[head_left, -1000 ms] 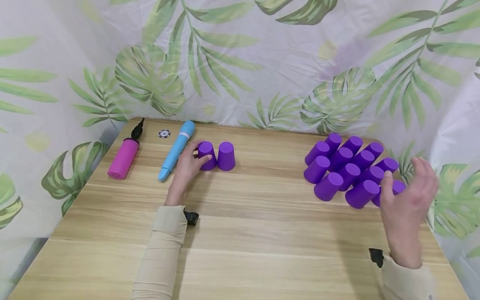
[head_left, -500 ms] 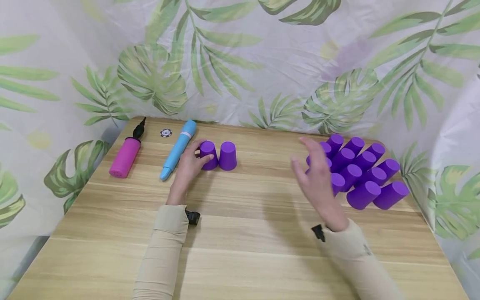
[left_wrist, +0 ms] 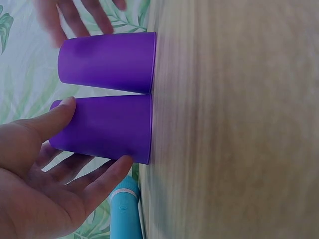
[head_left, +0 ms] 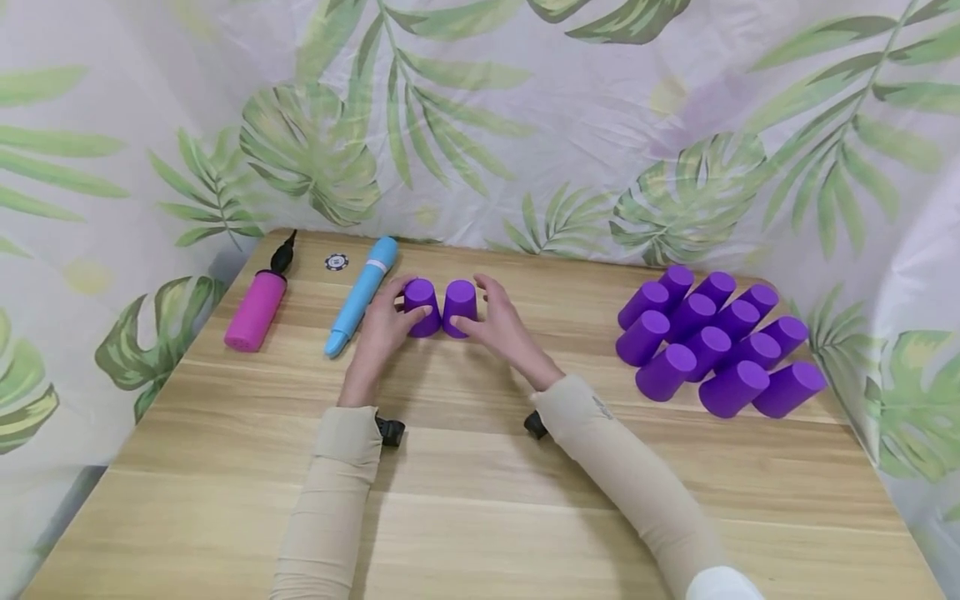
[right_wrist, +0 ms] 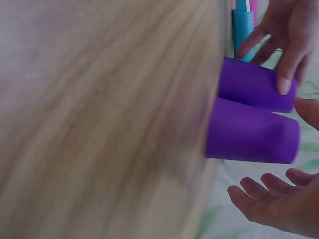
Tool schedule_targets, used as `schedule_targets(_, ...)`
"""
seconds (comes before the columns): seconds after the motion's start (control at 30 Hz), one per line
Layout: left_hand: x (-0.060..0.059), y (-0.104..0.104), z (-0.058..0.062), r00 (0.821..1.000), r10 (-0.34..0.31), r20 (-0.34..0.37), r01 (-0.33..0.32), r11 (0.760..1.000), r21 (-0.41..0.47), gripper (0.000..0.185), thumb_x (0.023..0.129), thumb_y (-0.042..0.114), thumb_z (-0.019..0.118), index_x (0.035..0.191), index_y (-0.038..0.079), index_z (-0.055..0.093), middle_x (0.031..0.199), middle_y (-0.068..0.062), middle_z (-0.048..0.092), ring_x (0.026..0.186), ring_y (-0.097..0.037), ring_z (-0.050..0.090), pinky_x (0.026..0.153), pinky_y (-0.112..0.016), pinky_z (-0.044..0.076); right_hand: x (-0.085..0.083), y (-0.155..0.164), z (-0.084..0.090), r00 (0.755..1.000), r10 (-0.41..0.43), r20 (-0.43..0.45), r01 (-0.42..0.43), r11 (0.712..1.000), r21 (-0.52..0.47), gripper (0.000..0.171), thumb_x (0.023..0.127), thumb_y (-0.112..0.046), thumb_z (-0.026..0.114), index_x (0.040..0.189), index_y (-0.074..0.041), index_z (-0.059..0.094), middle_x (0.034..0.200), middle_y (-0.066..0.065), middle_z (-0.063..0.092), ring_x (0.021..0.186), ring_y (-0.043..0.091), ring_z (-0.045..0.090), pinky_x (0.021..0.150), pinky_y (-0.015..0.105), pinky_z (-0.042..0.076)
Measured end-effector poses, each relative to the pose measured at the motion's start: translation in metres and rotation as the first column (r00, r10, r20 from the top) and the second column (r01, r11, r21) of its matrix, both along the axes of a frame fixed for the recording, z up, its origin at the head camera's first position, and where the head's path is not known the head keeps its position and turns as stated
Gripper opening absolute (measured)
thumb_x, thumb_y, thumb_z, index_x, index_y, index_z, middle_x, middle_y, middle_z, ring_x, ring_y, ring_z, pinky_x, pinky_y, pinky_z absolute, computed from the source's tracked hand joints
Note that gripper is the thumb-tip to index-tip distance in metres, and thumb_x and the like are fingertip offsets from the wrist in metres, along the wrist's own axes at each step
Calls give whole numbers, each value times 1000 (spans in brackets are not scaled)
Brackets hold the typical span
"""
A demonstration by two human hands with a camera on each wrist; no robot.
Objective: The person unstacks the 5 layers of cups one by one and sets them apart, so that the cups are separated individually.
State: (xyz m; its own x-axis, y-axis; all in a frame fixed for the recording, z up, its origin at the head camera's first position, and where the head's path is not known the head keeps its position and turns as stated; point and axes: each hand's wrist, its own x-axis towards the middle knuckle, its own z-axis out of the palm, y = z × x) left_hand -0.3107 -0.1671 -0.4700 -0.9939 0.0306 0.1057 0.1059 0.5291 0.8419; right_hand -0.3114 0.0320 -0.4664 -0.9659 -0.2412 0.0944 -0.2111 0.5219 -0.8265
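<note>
I saw my left hand (head_left: 382, 329) gripping the left upturned cup (head_left: 422, 307). My right hand (head_left: 501, 327) cupped loosely around the right upturned cup (head_left: 460, 307), fingers apart from it.

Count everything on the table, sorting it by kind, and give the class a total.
Upright purple cups: 2
Purple cups lying on their sides: 13
Pink hand pump: 1
Blue pump: 1
Round black-and-white chip: 1
Total: 18
</note>
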Motion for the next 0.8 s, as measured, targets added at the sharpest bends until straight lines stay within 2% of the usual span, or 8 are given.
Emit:
schedule_targets(0.13, -1, 0, 3, 1000, -3, -8, 3, 1000, 8, 57, 90, 13, 68, 141, 2, 44, 137, -21, 51, 127, -33, 48, 105, -45, 44, -13, -10, -10, 1000, -24, -4, 24, 1000, -17, 75, 84, -19, 75, 144, -2, 33, 139, 18, 44, 125, 33, 48, 106, 41, 43)
schedule_targets(0.27, 1, -2, 2, 1000, -6, -6, 6, 1000, 4, 57, 90, 12, 69, 141, 2, 44, 136, -21, 51, 126, -33, 48, 105, -45, 44, -14, -15, -16, 998, -55, 1, 55, 998, -27, 65, 85, -17, 74, 139, -2, 39, 132, 15, 50, 120, 28, 52, 103, 39, 45)
schedule_targets(0.47, 3, -2, -2, 1000, 4, 2, -4, 1000, -3, 57, 90, 13, 69, 141, 3, 44, 136, -21, 51, 126, -33, 48, 105, -44, 44, -13, -14, -19, 999, -50, 16, 50, 999, -4, 58, 87, -19, 72, 135, -4, 43, 124, 14, 58, 112, 26, 57, 97, 36, 50)
schedule_targets(0.63, 3, 1, -3, 1000, -6, 10, 6, 1000, 0, 57, 91, 14, 68, 141, 3, 44, 136, -21, 51, 127, -33, 48, 105, -44, 44, -7, -4, -13, 997, -71, 13, 71, 997, 17, 58, 86, -24, 74, 134, -8, 45, 122, 12, 60, 109, 25, 59, 93, 36, 52)
schedule_targets(0.8, 1, 0, 1, 1000, 1, 1, -1, 1000, -4, 57, 91, 12, 67, 141, 2, 43, 136, -23, 50, 126, -36, 48, 104, -47, 45, 8, 18, 1, 994, -107, -11, 106, 994, -27, 60, 83, -25, 76, 133, -8, 48, 119, 12, 61, 108, 26, 59, 91, 39, 53)
